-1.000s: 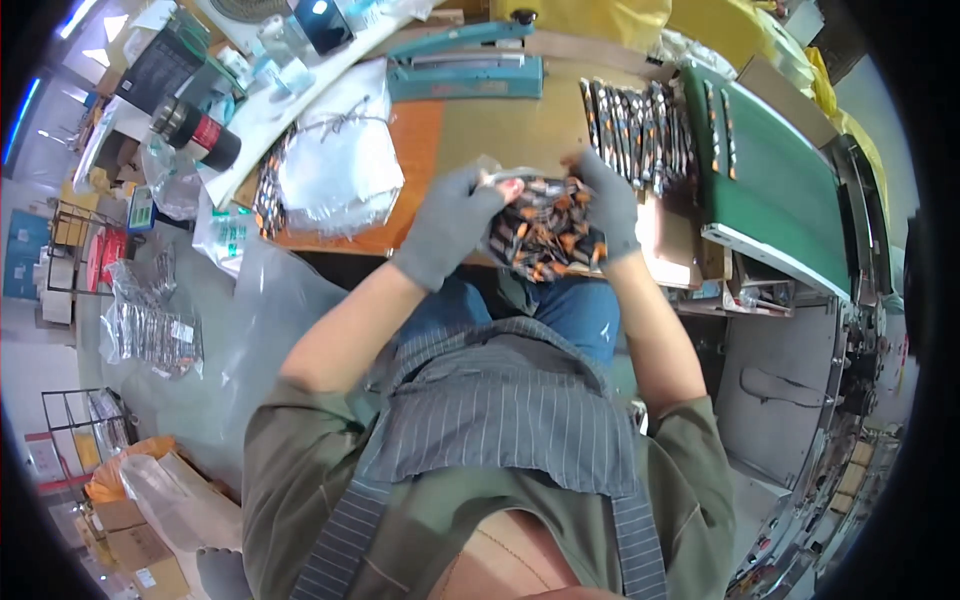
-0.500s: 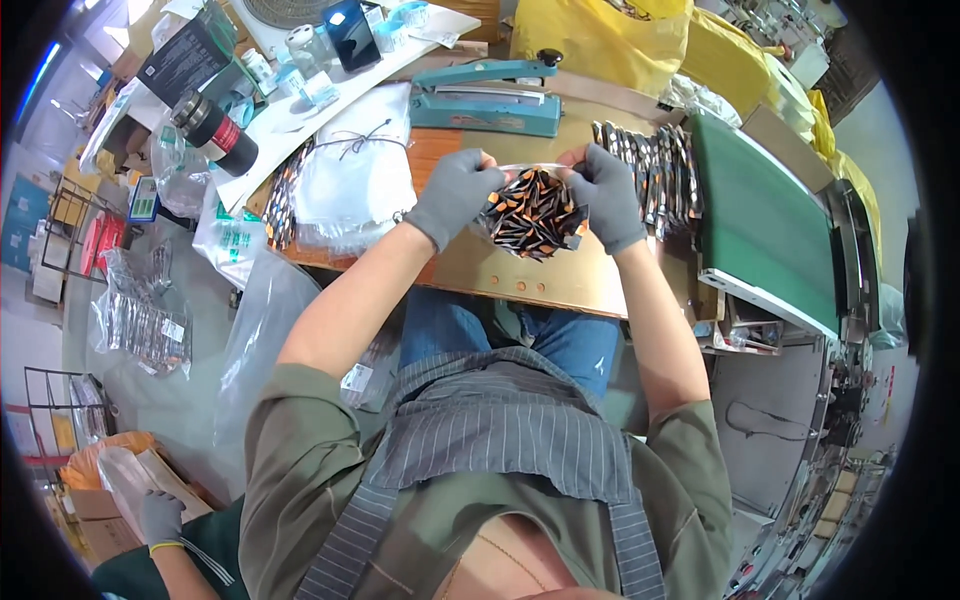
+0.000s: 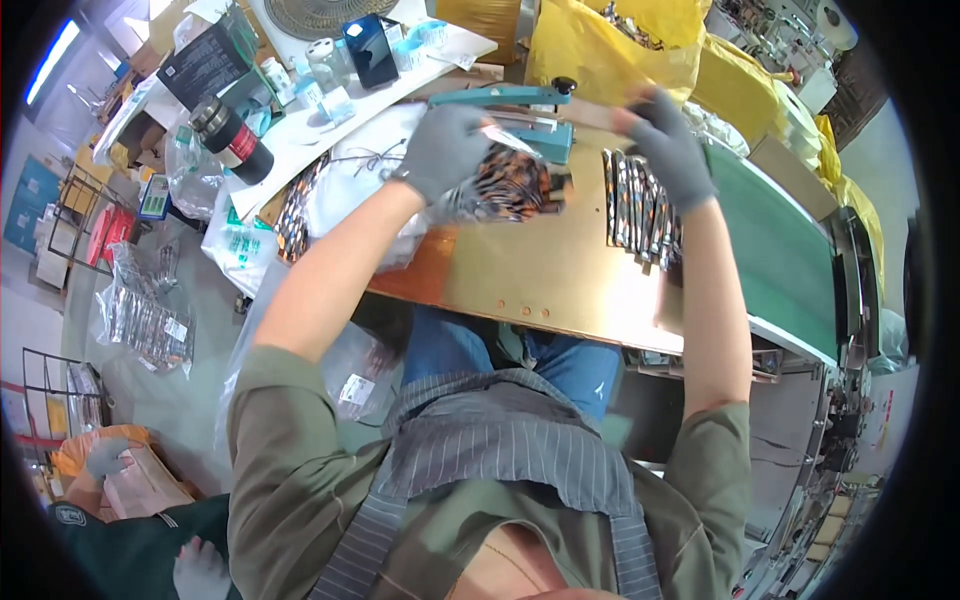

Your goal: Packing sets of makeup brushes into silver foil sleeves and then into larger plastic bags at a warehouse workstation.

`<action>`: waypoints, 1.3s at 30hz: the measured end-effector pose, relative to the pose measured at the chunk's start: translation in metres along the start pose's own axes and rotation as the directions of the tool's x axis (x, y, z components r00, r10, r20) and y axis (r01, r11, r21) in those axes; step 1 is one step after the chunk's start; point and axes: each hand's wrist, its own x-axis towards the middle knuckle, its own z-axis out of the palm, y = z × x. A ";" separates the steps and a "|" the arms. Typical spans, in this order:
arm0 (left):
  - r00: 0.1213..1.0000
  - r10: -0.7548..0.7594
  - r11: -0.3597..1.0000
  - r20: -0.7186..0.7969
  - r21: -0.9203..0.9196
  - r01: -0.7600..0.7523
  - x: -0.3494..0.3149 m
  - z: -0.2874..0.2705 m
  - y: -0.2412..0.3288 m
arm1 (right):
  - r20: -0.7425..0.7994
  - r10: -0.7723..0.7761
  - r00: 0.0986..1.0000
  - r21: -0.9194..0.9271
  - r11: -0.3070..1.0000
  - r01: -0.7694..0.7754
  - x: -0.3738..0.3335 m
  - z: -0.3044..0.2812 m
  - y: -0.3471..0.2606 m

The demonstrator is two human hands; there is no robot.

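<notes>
My left hand [image 3: 448,150], in a grey glove with bare fingertips, grips the top of a clear plastic bag filled with small black-and-orange sachets [image 3: 515,185]. The bag is tilted and blurred by motion in front of the teal bag sealer [image 3: 540,128]. My right hand [image 3: 668,148], gloved the same way, is apart from the bag, right of the sealer's black knob [image 3: 564,86]. Its fingers are somewhat smeared but look apart, with nothing visible in them. Below it, a row of black sachets [image 3: 632,215] lies on the brass-coloured tabletop [image 3: 560,270].
A green conveyor belt [image 3: 770,245] runs along the right. Clear bags [image 3: 345,205] lie left of the sealer, beside a white shelf [image 3: 300,135] with a flask [image 3: 232,140] and phone [image 3: 370,52]. Yellow sacks [image 3: 590,50] stand behind. Another person's gloved hand [image 3: 200,570] shows lower left.
My right hand has let go of the bag and moved up and right. My left hand has carried the filled bag slightly up and left. The view has shifted a little.
</notes>
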 end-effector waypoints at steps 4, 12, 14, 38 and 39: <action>0.990 -0.036 0.999 0.139 -0.029 0.040 0.031 0.006 0.036 | 0.504 0.176 0.846 -0.217 0.973 -0.073 0.022 0.053 0.021; 0.902 -0.257 0.772 0.347 0.635 -0.023 0.032 -0.023 -0.005 | 0.295 0.392 0.871 -0.670 0.735 -0.104 0.044 0.032 0.003; 0.907 -0.160 0.809 0.388 0.579 -0.105 0.026 -0.013 -0.003 | 0.248 0.274 0.929 -0.665 0.746 -0.042 0.037 0.024 0.022; 0.843 -0.328 0.748 0.427 -0.428 0.508 0.028 -0.028 0.063 | 0.199 -0.595 0.779 -0.511 0.615 0.601 0.009 0.014 -0.011; 0.850 -0.360 0.682 0.385 -0.512 0.522 0.028 -0.032 0.075 | 0.264 -0.732 0.629 -0.543 0.426 0.723 0.002 0.030 -0.015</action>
